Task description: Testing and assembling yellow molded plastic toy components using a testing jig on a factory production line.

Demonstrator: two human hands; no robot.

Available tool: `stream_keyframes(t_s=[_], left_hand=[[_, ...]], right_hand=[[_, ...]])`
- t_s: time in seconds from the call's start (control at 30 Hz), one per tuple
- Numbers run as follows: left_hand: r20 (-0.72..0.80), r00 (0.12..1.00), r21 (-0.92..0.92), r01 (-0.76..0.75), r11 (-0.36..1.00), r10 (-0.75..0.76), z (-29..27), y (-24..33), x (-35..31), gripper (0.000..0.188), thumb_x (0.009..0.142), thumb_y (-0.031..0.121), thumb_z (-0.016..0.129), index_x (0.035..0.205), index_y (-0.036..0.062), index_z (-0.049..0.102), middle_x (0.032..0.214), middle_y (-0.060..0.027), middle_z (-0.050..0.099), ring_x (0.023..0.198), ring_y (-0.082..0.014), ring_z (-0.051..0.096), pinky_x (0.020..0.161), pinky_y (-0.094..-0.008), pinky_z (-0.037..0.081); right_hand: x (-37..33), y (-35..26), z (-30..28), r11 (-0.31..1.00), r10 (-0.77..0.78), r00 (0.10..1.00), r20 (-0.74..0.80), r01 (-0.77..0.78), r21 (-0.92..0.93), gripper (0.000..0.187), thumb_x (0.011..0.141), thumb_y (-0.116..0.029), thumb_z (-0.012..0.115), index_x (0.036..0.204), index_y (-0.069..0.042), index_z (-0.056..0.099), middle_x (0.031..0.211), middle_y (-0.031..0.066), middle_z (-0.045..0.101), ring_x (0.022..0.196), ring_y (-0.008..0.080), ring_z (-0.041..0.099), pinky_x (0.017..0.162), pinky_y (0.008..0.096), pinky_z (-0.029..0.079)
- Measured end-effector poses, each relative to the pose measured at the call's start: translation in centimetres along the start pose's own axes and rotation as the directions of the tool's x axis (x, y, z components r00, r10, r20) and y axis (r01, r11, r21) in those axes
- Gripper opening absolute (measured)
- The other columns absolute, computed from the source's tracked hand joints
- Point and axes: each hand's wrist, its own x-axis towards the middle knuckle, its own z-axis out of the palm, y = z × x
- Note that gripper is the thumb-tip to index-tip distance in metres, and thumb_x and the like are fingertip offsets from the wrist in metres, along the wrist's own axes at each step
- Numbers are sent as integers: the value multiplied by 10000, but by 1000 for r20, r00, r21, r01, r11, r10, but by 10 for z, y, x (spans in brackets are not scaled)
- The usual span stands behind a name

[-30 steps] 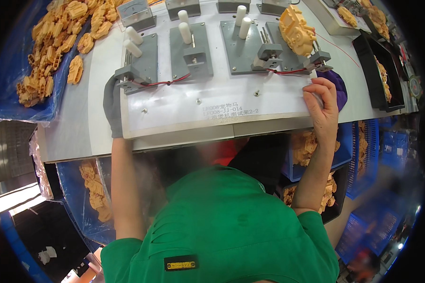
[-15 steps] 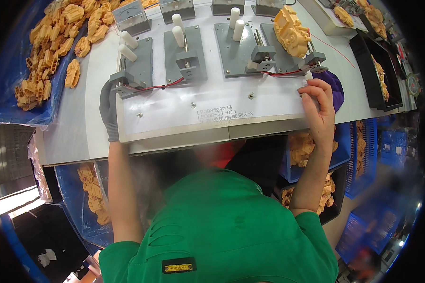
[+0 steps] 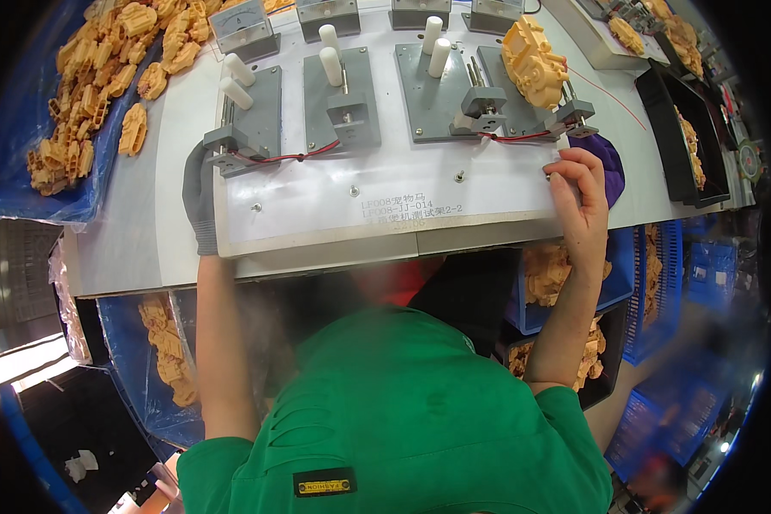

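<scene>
A white test board (image 3: 300, 224) lies in front of me, carrying grey fixture plates (image 3: 254, 116) with white pegs and clamps. Along its near side stand small metal toggle switches (image 3: 460, 176). My left hand (image 3: 199, 201), in a grey glove, is against the board's left edge; its fingers are mostly hidden behind a grey clamp. My bare right hand (image 3: 584, 190) pinches the rightmost switch between thumb and forefinger, its other fingers curled. Just beyond that hand, a yellow-orange plastic gear housing (image 3: 535, 64) sits tilted on the rightmost fixture, with a red wire trailing from it.
Many similar housings (image 3: 86, 103) are heaped on blue plastic sheeting at the left. Panel meters (image 3: 245, 30) line the board's far side. A black tray (image 3: 685, 137) stands at the right, and something purple (image 3: 608, 167) lies behind my right hand. Filled bins (image 3: 621, 257) sit below the table.
The whole view has shifted slightly, so the fixtures appear a little lower and farther right. Both hands keep their places at the board, the right one still at the switch.
</scene>
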Motion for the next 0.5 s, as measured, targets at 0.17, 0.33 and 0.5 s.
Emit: stream_keyframes(t_s=[0.17, 0.33, 0.5], left_hand=[[15, 1000, 17, -5, 1000, 5, 0, 0, -1, 368, 977, 146, 479, 1294, -38, 513, 1185, -100, 585, 1058, -155, 568, 930, -287, 463], [-3, 1000, 13, 30, 999, -30, 0, 0, 2, 356, 980, 143, 481, 1286, -36, 520, 1168, -97, 590, 1046, -151, 567, 918, -284, 465], [35, 999, -17, 13, 1000, -12, 0, 1, 1, 344, 986, 146, 483, 1273, -37, 529, 1160, -91, 592, 1033, -144, 567, 913, -282, 465]], right_hand=[[-1, -1, 4, 1000, -1, 999, -32, 0, -23, 107, 899, -108, 605, 941, -15, 638, 1138, 72, 520, 1053, 191, 510, 939, 294, 393], [-1, -3, 3, 999, -7, 999, -41, 6, -35, 104, 904, -102, 600, 938, -10, 632, 1123, 76, 530, 1043, 196, 515, 932, 294, 397], [-1, -3, 8, 996, -17, 996, -84, 10, -83, 112, 906, -112, 606, 923, -3, 619, 1111, 76, 540, 1044, 199, 517, 928, 296, 400]])
